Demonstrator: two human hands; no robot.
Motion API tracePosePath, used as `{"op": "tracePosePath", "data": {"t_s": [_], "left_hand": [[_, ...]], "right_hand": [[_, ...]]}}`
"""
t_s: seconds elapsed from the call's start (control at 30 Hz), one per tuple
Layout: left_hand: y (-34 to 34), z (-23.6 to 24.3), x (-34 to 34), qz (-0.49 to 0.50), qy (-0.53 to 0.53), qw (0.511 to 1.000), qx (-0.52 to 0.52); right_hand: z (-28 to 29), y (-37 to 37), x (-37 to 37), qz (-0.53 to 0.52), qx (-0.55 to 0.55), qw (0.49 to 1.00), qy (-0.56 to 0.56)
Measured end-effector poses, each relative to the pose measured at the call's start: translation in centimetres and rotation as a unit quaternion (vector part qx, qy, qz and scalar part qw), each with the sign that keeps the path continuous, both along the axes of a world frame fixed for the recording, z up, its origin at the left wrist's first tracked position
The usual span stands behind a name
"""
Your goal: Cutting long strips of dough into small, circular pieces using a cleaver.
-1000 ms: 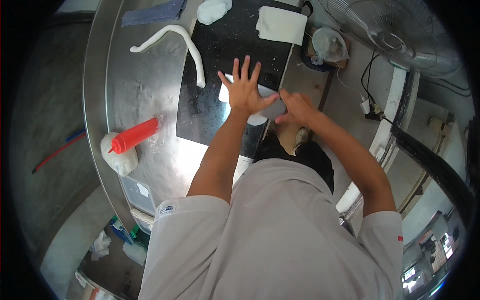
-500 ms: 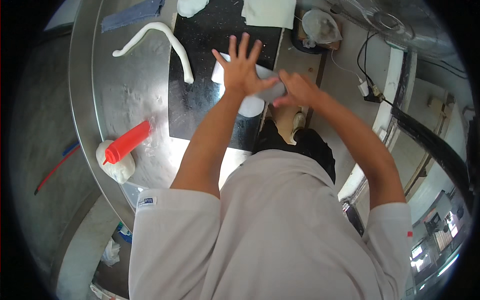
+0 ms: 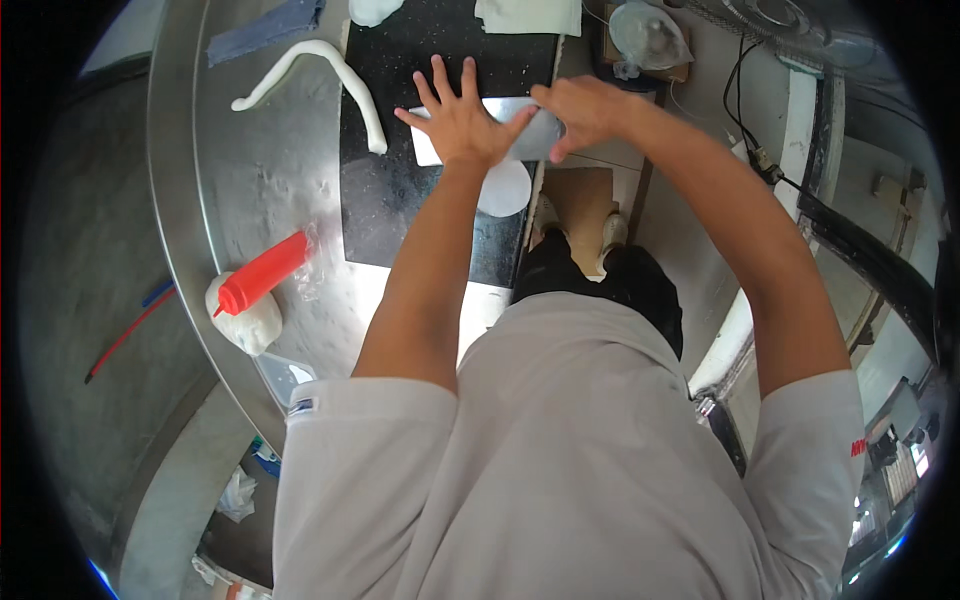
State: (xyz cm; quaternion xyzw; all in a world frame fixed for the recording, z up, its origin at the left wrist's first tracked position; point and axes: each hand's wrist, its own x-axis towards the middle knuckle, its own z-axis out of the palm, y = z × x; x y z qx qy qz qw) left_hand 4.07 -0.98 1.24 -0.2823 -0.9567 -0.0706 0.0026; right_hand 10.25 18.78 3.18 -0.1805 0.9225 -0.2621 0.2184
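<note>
A wide, flat metal cleaver (image 3: 540, 135) lies across the black board (image 3: 395, 215). My right hand (image 3: 583, 112) is closed round its right end, which hides the handle. On the blade, my left hand (image 3: 460, 125) rests palm down with its fingers spread. Just nearer to me than the blade lies a thin, round white dough sheet (image 3: 505, 190) by the board's right edge. A long white dough rope (image 3: 352, 82) curves from the metal table onto the board. Whether anything lies under the blade is hidden.
On the steel table (image 3: 265, 170), a red squeeze bottle (image 3: 262, 275) leans on a covered white lump (image 3: 250, 325). A blue cloth (image 3: 265, 32), a pale cloth (image 3: 530, 14) and a white lump (image 3: 374, 8) lie at the far side. Cables (image 3: 745, 110) hang at right.
The blade and both my hands have moved away from me, with my left hand also shifting left. More of the round dough sheet shows now. The view has shifted slightly.
</note>
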Motion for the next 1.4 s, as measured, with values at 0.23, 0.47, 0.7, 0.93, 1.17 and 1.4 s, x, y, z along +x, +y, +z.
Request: {"op": "tracePosePath", "data": {"t_s": [0.23,0.47,0.7,0.93,1.17,1.4], "left_hand": [[-0.5,0.8,4.4,-0.070,-0.086,0.993,-0.035],[1.7,-0.8,-1.3,-0.029,-0.016,0.999,0.013],[1.5,0.4,1.2,-0.082,-0.050,0.995,-0.035],[0.5,-2.3,-3.5,-0.153,0.005,0.988,0.031],[-1.4,0.7,-2.8,-0.195,0.036,0.977,0.084],[-0.6,1.3,-6.8,-0.264,0.041,0.962,0.053]], "right_hand": [[-1.7,-2.0,8.2,-0.101,-0.053,0.992,-0.044],[0.2,1.6,0.6,-0.030,0.002,1.000,-0.008],[-1.8,1.2,4.2,-0.080,-0.035,0.995,-0.046],[-3.0,-1.1,2.8,-0.160,-0.078,0.982,-0.070],[-1.1,-2.1,4.0,-0.121,-0.040,0.991,-0.036],[-0.8,1.4,-4.1,-0.196,-0.130,0.972,0.025]]}}
